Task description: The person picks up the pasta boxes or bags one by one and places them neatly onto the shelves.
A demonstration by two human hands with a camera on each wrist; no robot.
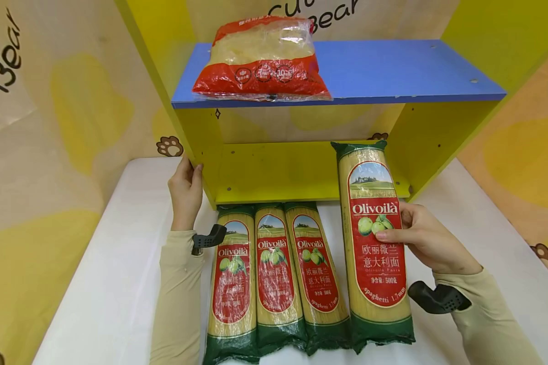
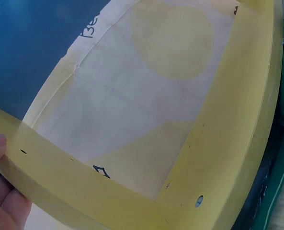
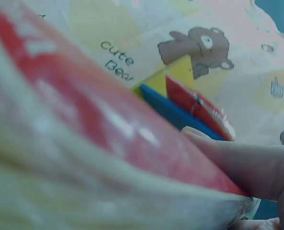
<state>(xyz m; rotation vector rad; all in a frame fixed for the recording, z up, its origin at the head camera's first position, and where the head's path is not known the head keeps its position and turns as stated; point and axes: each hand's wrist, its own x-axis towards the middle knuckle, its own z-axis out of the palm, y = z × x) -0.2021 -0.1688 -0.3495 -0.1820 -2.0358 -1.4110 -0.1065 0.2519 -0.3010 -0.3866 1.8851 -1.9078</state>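
Right hand (image 1: 431, 241) pinches an Olivoilà spaghetti pack (image 1: 376, 274); left hand (image 1: 185, 195) grips the shelf unit (image 1: 278, 175). Three more packs (image 1: 276, 284) lie unshelved, lower centre.

Cream cloth (image 1: 13, 126) along the left, far and right sides, patterned with large yellow blotches (image 1: 89, 111). Black "Bear" lettering (image 1: 4, 56) on it at far left, and more writing (image 1: 333, 15) at far centre, cropped by the upper edge. Brown paw prints (image 1: 169, 146) at far left, right and near left. In the right wrist view, a brown bear figure (image 3: 199, 50) near the words "Cute Bear" (image 3: 117, 61). White tabletop (image 1: 105, 279) below. Raised at the far side, left of centre, a glossy red bag (image 1: 262, 58) with pale yellow contents and round icons across its lower front.
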